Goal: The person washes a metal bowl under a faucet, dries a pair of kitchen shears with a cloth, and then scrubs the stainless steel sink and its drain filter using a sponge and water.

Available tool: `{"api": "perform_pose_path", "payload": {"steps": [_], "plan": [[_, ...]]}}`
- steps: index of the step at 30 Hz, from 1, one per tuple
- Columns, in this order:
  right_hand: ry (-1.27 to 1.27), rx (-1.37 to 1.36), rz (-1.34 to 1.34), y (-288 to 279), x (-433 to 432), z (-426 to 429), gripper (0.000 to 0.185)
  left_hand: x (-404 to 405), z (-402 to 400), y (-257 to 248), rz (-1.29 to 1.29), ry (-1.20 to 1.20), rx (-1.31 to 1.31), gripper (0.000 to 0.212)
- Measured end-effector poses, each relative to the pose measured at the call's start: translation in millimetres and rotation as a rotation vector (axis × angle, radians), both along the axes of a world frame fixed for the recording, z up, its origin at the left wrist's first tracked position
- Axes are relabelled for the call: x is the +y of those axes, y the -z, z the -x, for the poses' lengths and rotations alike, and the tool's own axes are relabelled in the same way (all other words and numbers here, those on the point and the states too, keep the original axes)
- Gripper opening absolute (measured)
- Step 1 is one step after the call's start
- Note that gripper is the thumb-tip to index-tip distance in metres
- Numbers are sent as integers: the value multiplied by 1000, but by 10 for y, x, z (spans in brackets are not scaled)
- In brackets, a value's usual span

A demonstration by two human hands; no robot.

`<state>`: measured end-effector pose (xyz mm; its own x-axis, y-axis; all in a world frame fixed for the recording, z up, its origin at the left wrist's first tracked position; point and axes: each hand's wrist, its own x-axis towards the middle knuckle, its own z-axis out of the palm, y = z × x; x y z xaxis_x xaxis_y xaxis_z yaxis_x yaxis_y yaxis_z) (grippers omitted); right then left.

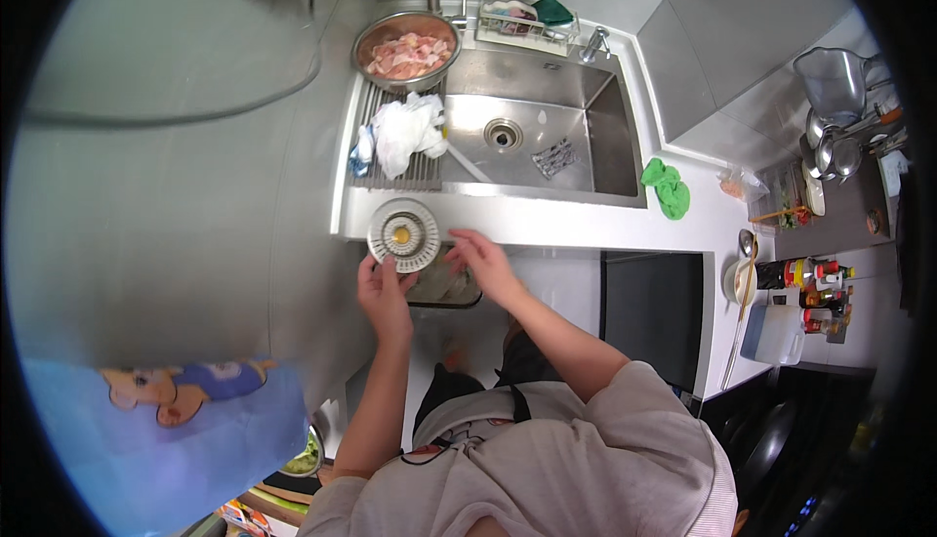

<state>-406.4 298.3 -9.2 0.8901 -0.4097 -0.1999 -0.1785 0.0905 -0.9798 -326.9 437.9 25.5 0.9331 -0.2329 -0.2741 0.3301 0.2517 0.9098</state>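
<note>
My left hand (386, 292) grips a round slotted sink strainer (422, 244) by its near rim, with a yellowish spot showing at the strainer's centre. To its right is my right hand (487, 266), fingers apart and nothing visible in them, not touching the strainer. Under both hands, in front of the counter, an open container (432, 295) with a dark rim is partly hidden. Beyond the counter edge lies the stainless steel sink (527, 171), with its drain (503, 136) uncovered and a small patterned packet or wrapper (555, 158) on its floor.
A metal bowl of raw meat (408, 56) and a crumpled white plastic bag (406, 130) rest on the drying rack (366, 178) left of the sink. A green cloth (667, 188) lies right of it. Farther right are bottles (798, 273), a jug (774, 333) and long chopsticks (747, 303).
</note>
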Motion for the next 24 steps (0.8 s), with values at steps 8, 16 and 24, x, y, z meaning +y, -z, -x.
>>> {"api": "perform_pose_path", "payload": {"steps": [8, 16, 24], "plan": [[301, -19, -175, 280, -1752, -234, 14, -1377, -98, 337, -4, 363, 86, 39], [562, 253, -163, 1736, -3225, -881, 18, -1999, -158, 833, -917, 318, -958, 22], [296, 572, 241, 2180, -3364, -1009, 19, -2085, -155, 761, -976, 313, -894, 18]]}}
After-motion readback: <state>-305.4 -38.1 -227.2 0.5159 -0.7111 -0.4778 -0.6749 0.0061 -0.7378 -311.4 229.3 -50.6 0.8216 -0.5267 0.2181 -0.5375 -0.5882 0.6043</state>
